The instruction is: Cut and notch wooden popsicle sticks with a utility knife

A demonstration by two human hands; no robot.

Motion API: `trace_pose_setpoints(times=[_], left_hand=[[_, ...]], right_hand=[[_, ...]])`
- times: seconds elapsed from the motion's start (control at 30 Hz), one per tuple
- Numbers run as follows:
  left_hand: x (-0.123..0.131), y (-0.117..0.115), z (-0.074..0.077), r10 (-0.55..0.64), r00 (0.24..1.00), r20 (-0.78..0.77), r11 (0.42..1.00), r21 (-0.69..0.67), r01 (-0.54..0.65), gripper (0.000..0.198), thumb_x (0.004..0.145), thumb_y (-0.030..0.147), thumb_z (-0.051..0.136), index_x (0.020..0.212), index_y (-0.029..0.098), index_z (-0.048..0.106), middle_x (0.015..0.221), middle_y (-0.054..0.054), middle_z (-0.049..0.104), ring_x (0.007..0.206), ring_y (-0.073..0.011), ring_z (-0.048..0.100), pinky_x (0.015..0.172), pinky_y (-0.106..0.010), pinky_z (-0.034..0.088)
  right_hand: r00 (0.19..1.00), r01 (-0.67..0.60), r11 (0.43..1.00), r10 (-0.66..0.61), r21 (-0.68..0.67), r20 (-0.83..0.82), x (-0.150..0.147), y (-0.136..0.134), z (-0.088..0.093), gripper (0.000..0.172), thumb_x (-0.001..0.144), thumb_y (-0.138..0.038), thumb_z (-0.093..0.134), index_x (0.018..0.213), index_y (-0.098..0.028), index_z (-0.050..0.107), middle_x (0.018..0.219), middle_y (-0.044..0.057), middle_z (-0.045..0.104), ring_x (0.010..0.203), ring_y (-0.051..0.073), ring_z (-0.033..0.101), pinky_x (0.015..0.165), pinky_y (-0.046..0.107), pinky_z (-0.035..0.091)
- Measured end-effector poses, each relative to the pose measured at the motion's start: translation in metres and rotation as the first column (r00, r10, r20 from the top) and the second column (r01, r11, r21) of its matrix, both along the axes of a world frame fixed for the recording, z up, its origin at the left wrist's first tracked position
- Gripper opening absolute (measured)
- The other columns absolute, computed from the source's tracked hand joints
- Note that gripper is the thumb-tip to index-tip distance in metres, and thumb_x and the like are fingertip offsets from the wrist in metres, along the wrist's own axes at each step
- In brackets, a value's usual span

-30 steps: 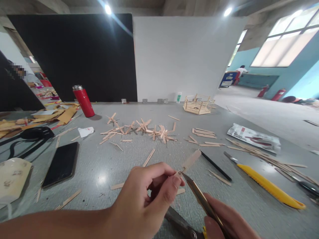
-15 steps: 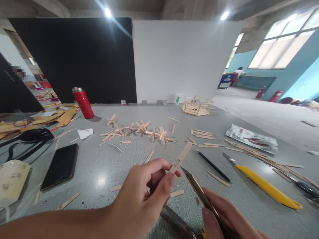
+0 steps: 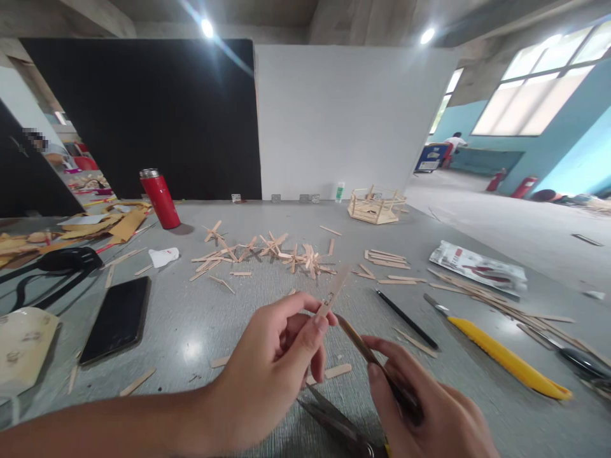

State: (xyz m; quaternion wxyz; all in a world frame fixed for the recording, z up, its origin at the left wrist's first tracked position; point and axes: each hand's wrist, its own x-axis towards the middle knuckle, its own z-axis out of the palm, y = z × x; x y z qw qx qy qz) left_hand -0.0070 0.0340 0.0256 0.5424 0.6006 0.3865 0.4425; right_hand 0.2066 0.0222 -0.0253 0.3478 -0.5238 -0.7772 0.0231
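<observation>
My left hand point(image 3: 272, 366) pinches a flat wooden stick point(image 3: 337, 289) between thumb and forefinger, holding it tilted up over the grey table point(image 3: 200, 318). My right hand point(image 3: 424, 413) grips a utility knife point(image 3: 367, 353) whose blade tip sits just right of the stick's lower end, near my left fingertips. Scissors point(image 3: 334, 423) lie on the table under both hands. A short stick piece point(image 3: 337, 371) lies between my hands.
A pile of loose sticks point(image 3: 267, 251) lies mid-table, a stick-built frame point(image 3: 375, 205) at the back. A yellow cutter point(image 3: 501, 356) and black pencil point(image 3: 405, 318) lie right. A phone point(image 3: 117, 318) and red flask point(image 3: 160, 198) sit left. A person stands far off.
Both hands have risen and moved closer together. The stick now tilts more upright, and the knife blade has come in against its lower end.
</observation>
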Motion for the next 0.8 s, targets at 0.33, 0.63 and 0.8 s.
trace_pose_setpoints(times=[0.33,0.63,0.8], left_hand=[[-0.028,0.033,0.019,-0.126,0.941,-0.315,0.992,-0.065,0.111,0.032,0.103,0.047,0.048,0.099,0.019,0.063,0.063,0.003,0.06,0.049,-0.0076,0.045,0.048,-0.02,0.037],[-0.037,0.04,0.023,-0.133,0.914,-0.383,0.991,-0.028,0.132,0.032,0.103,0.046,0.048,0.095,0.019,0.064,0.064,0.003,0.062,0.053,-0.0077,0.047,0.052,-0.021,0.038],[-0.038,0.043,0.02,-0.146,0.917,-0.37,0.988,-0.003,0.156,0.03,0.102,0.042,0.05,0.094,0.018,0.065,0.065,0.003,0.062,0.053,-0.0082,0.049,0.052,-0.022,0.039]], right_hand=[[0.919,-0.04,0.993,-0.008,0.114,0.394,0.034,0.046,-0.029,0.028,0.097,-0.019,0.043,0.085,-0.017,0.068,0.075,0.011,0.069,0.064,0.029,0.07,0.051,0.04,0.054],[0.863,-0.429,0.902,0.423,-0.04,0.276,0.001,0.033,-0.025,0.025,0.096,-0.008,0.048,0.099,-0.022,0.068,0.121,0.012,0.068,0.124,0.027,0.057,0.097,0.044,0.055],[0.864,-0.433,0.901,0.428,-0.044,0.264,0.001,0.032,-0.025,0.023,0.093,-0.003,0.042,0.091,-0.021,0.056,0.099,0.011,0.067,0.099,0.023,0.066,0.082,0.039,0.06]])
